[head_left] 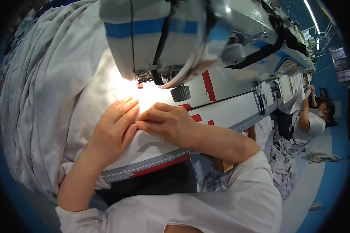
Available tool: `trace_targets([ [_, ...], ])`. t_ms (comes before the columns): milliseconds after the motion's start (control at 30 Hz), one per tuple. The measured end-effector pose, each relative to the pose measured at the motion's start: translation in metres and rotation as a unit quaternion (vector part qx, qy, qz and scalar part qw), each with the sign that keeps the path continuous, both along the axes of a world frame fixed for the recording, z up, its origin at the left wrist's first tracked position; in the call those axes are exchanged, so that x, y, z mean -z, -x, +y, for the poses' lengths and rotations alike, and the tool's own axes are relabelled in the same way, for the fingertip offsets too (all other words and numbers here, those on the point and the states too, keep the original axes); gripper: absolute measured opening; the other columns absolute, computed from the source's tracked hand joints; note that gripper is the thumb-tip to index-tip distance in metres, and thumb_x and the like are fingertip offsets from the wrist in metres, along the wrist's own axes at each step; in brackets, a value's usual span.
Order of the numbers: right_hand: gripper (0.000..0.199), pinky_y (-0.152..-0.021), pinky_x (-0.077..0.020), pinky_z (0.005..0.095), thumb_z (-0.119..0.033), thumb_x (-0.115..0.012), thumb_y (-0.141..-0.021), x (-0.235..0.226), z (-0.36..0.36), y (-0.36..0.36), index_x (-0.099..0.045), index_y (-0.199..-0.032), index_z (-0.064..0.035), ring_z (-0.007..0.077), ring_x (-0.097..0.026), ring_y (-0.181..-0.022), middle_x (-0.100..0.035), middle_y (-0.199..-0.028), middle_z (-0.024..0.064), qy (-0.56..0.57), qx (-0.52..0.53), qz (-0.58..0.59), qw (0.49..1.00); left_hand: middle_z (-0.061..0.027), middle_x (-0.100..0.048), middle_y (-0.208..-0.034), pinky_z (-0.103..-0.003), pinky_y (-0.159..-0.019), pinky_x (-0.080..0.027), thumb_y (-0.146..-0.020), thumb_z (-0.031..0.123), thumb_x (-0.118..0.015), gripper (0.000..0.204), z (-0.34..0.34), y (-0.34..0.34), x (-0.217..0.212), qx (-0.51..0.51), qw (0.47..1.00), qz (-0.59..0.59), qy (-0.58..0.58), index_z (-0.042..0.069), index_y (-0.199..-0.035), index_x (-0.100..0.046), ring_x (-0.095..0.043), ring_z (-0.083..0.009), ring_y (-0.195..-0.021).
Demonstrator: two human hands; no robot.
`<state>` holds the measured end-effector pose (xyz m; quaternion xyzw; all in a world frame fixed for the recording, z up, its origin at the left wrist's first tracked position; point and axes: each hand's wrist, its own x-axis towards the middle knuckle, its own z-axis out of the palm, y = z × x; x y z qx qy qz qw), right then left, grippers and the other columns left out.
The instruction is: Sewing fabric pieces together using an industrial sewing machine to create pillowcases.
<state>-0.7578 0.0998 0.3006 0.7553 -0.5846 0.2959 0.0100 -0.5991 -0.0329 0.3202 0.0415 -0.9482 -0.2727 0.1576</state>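
Observation:
White fabric (pixel 93 83) lies under the lit needle area of a sewing machine (pixel 144 42). My left hand (pixel 114 124) rests flat on it, fingers stretched toward the presser foot. Close beside it, my right hand (pixel 169 122) is closed, thumb and fingers pinching the fabric's edge; the exact spot between the fingertips is hidden. Both hands are just in front of the needle area, where glare washes out detail. A dark round knob (pixel 180 93) sits to the right of the needle.
Heaped pale cloth (pixel 31 93) fills the left side. A measuring tape (pixel 144 167) runs along the table's front edge. Red tape strips (pixel 209 86) mark the tabletop, and small tools (pixel 260 101) lie farther right. Crumpled fabric (pixel 282 167) is on the floor; other people (pixel 313 120) work beyond.

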Motion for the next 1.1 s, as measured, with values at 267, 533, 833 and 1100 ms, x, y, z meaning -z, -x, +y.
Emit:
trace_targets([
  [267,0.023,-0.064,-0.0535,0.0289,-0.008,-0.065,-0.072,0.002,0.005,0.023,-0.064,-0.095,-0.0118,0.0178,-0.063,-0.083,-0.060,-0.094,0.0012,-0.044,0.048,-0.073,0.995,-0.0152,-0.056,-0.122,-0.042,-0.104,-0.036,-0.079,0.009,-0.064,0.043,-0.027,0.014,0.005,0.068,0.994,-0.044,0.067,0.002,-0.121,-0.056,-0.050,-0.0309,-0.118],
  [533,0.017,-0.061,-0.0520,0.0347,-0.018,-0.071,-0.080,0.003,0.053,0.137,-0.065,-0.083,-0.0028,0.0251,-0.065,-0.069,-0.064,-0.078,0.0112,0.119,0.436,0.039,0.891,-0.0137,-0.054,-0.127,-0.046,-0.104,-0.035,-0.074,0.009,-0.067,0.049,-0.019,0.018,0.000,0.093,0.989,-0.045,0.103,0.003,-0.121,-0.056,-0.048,-0.0315,-0.120],
  [833,0.014,-0.074,-0.0539,0.0378,-0.006,-0.063,-0.071,0.001,0.008,0.163,-0.069,-0.084,-0.0068,0.0263,-0.066,-0.085,-0.067,-0.092,0.0124,-0.081,0.513,0.131,0.845,-0.0156,-0.053,-0.129,-0.045,-0.109,-0.029,-0.083,0.008,-0.057,0.039,-0.013,0.018,0.000,0.096,0.983,-0.074,0.134,0.001,-0.122,-0.055,-0.046,-0.0326,-0.125],
  [1100,0.021,-0.073,-0.0546,0.0377,-0.018,-0.058,-0.084,0.015,0.005,0.140,-0.061,-0.099,-0.0041,0.0256,-0.066,-0.084,-0.063,-0.083,0.0121,0.139,0.418,0.152,0.885,-0.0166,-0.054,-0.127,-0.044,-0.108,-0.030,-0.088,0.010,-0.053,0.035,-0.009,0.020,0.004,0.068,0.989,-0.067,0.110,0.002,-0.122,-0.057,-0.047,-0.0330,-0.123],
])
